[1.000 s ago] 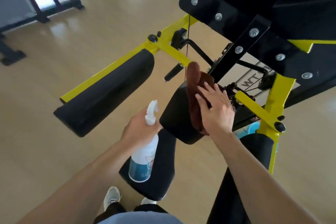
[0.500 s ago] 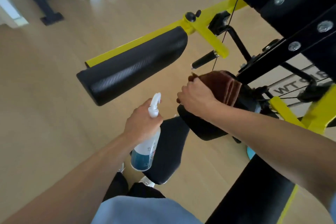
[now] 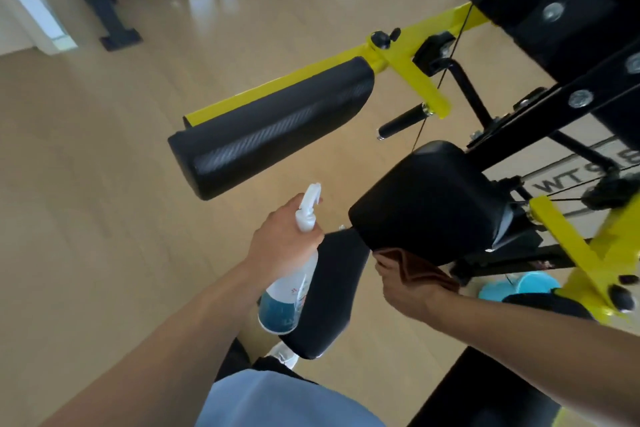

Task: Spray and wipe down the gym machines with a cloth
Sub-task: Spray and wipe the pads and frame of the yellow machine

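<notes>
Wipe step was in hand, as I read it. Right hand (image 3: 408, 291), lower centre-right of frame, had the brown cloth (image 3: 419, 270) bunched in its fingers and pressed up against the underside of the square black pad (image 3: 429, 198) at centre-right. Only the cloth's lower folds showed; the rest was tucked under the pad's bottom edge. Fingers were curled round the cloth, tho I couldn't see the tips, hidden behind the fabric.

Left hand (image 3: 284, 243), centre of frame, was wrapped round the neck of the spray bottle (image 3: 287, 281), nozzle up, pointing toward the top of frame, blue liquid low in the bottle. Whether a finger sat on the trigger I couldn't tell. Bottle hung just beside the narrow black pad (image 3: 329, 291) below it, not touching the square pad.

The long black roller pad (image 3: 273, 128) on the yellow frame (image 3: 405, 69), centre-left, was well apart from both hands, and I saw no cloth near it.

My judgement: square pad top looked done w/ a sheen, underside being finished. Next move prob calls for pulling the cloth clear of the bottom edge, swinging the bottle nozzle round to the roller pad, spraying, then bringing the cloth over to wipe along its length. Watch the thin cable (image 3: 440, 87) running down past the small black handle (image 3: 401, 123); cloth could snag there.
</notes>
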